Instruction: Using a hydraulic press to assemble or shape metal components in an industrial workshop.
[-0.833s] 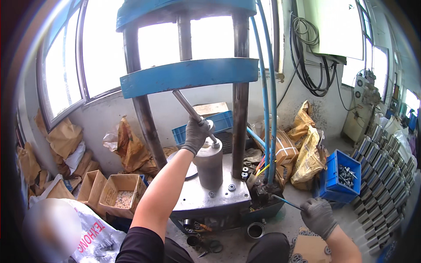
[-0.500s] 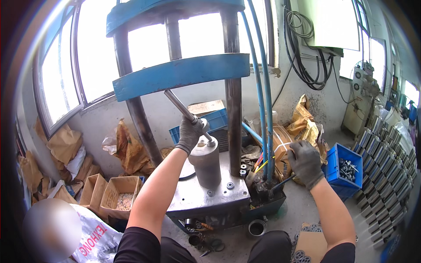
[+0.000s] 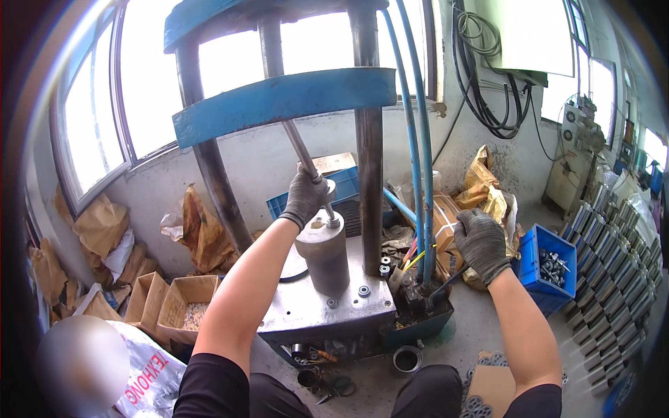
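Note:
My left hand (image 3: 306,197), in a grey glove, is wrapped round a long steel shaft (image 3: 298,145) with a ring-shaped part on it. The shaft leans slightly left, and its lower end meets the top of a grey metal cylinder (image 3: 327,261). That cylinder stands on the press's steel table (image 3: 293,310), below the blue crossbeam (image 3: 286,97). The shaft's upper end reaches the beam's lower edge. On the right, my gloved right hand (image 3: 482,244) has curled fingers; whatever they hold is hidden. A dark lever (image 3: 447,283) passes behind its heel.
Small bearings (image 3: 364,290) lie on the table. Dark press columns (image 3: 369,188) and blue hoses (image 3: 418,139) rise around it. At right are a blue bin (image 3: 547,265) of metal parts and stacked steel tubes (image 3: 613,279). Cardboard boxes (image 3: 185,306) stand at left.
My left hand has brought the shaft from a strong leftward lean closer to upright. The blue crossbeam sits higher in the picture. My right hand has shifted slightly, fingers more curled.

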Available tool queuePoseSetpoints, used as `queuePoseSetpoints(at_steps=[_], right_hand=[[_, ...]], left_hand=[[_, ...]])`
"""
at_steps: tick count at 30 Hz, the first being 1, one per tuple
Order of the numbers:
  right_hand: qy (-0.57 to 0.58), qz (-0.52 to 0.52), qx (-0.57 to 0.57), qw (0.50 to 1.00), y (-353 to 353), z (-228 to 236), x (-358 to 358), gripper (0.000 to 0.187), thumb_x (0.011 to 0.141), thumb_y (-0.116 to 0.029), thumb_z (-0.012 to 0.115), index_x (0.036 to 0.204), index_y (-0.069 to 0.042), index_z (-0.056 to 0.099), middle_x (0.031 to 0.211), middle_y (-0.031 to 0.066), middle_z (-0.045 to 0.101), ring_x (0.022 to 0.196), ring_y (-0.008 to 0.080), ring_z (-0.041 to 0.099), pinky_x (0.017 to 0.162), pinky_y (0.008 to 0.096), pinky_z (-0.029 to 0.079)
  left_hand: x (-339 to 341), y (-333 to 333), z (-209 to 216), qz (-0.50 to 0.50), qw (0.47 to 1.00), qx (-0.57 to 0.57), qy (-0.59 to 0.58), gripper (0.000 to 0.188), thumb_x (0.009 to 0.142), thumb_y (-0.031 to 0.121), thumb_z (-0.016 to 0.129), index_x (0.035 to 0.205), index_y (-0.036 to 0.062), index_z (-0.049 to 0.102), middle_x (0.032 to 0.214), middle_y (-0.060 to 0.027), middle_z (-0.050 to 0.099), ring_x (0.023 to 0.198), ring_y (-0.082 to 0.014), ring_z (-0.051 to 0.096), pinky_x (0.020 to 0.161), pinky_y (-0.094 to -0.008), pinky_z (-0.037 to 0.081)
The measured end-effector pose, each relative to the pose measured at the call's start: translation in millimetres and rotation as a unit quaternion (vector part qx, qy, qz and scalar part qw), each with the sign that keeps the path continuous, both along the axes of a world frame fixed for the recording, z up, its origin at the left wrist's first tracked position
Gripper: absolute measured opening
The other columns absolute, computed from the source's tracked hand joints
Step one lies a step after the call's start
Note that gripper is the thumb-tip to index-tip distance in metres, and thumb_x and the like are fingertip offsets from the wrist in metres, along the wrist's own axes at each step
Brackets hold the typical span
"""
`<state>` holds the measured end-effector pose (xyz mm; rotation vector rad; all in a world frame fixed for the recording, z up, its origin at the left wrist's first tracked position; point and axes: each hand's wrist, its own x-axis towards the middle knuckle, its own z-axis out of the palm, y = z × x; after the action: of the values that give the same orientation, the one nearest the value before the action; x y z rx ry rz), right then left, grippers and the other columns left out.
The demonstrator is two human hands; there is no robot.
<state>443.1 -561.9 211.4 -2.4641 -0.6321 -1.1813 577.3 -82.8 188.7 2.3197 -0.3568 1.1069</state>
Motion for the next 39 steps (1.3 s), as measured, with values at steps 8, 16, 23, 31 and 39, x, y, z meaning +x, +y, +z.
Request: queuePoseSetpoints(at_steps=[8, 16, 23, 31, 39], right_hand=[[0.019, -0.033, -0.023, 0.999, -22, -9, -17, 0.015, 0.088, -0.015, 0.068, 0.097, -0.004, 0.073, 0.095, 0.019, 0.07, 0.09, 0.0401, 0.068, 0.085, 0.051, 0.055], [0.031, -0.003, -0.065, 0.997, -26, -17, -84, 0.013, 0.089, -0.015, 0.068, 0.097, -0.004, 0.068, 0.09, 0.02, 0.067, 0.085, 0.0402, 0.067, 0.077, 0.0501, 0.054], [0.125, 0.024, -0.095, 0.987, -50, -47, -154, 0.022, 0.086, -0.015, 0.071, 0.104, -0.003, 0.068, 0.091, 0.0209, 0.069, 0.083, 0.0415, 0.068, 0.074, 0.0516, 0.054], [0.314, 0.012, -0.202, 0.928, -31, -32, -156, 0.032, 0.09, -0.028, 0.066, 0.111, -0.005, 0.071, 0.094, 0.0234, 0.072, 0.086, 0.0411, 0.071, 0.078, 0.051, 0.058], [0.411, 0.025, -0.267, 0.871, -52, -50, -174, 0.033, 0.088, -0.027, 0.062, 0.114, -0.011, 0.076, 0.096, 0.0217, 0.075, 0.082, 0.0407, 0.073, 0.077, 0.0526, 0.058]], left_hand=[[9, -67, 31, 0.072, 0.975, 0.177, 0.117, 0.016, 0.097, 0.01, 0.066, 0.108, 0.0157, 0.056, 0.086, 0.002, 0.05, 0.08, -0.0164, 0.059, 0.079, -0.0356, 0.054], [-26, -98, 47, -0.008, 0.989, -0.095, 0.11, 0.028, 0.097, 0.018, 0.072, 0.113, 0.0012, 0.057, 0.089, -0.0198, 0.07, 0.083, -0.0344, 0.072, 0.078, -0.0448, 0.058], [-22, -100, 45, -0.009, 0.989, -0.11, 0.096, 0.028, 0.097, 0.018, 0.07, 0.116, -0.0004, 0.06, 0.093, -0.023, 0.072, 0.089, -0.0384, 0.073, 0.082, -0.0457, 0.059], [7, -84, 28, -0.008, 0.996, 0.012, 0.091, 0.028, 0.096, 0.018, 0.067, 0.115, -0.0012, 0.06, 0.093, -0.0244, 0.072, 0.091, -0.0408, 0.073, 0.084, -0.0468, 0.058], [-16, -91, 41, -0.02, 0.979, -0.156, 0.128, 0.029, 0.096, 0.019, 0.067, 0.115, -0.0009, 0.059, 0.095, -0.0256, 0.072, 0.093, -0.0423, 0.072, 0.085, -0.0478, 0.058]])
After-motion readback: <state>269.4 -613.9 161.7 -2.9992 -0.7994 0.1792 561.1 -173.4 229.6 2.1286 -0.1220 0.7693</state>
